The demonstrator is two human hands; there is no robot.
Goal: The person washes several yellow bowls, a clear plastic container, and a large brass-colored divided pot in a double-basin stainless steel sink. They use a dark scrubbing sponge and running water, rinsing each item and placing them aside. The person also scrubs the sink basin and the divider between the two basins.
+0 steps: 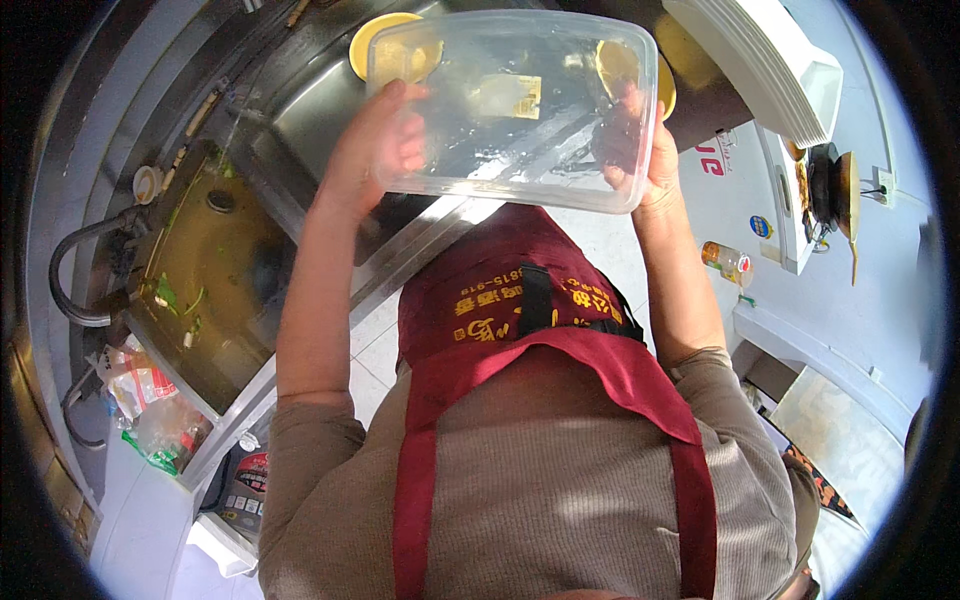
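My left hand grips the left side of a clear rectangular plastic container, fingers showing blurred through its wall. At the opposite side my right hand holds it too, with fingertips visible through the plastic. The container is raised in front of me, above the steel sink edge. Wet streaks shine on it, and a small pale label shows on or through its base. Behind its left corner is a yellow bowl; a second yellow one is partly hidden behind its right side.
At left, a sink basin holds murky water with scraps of greens. A curved faucet stands by its far wall. Plastic bags lie near the sink's corner. Stacked white containers are upper right; a bottle lies below them.
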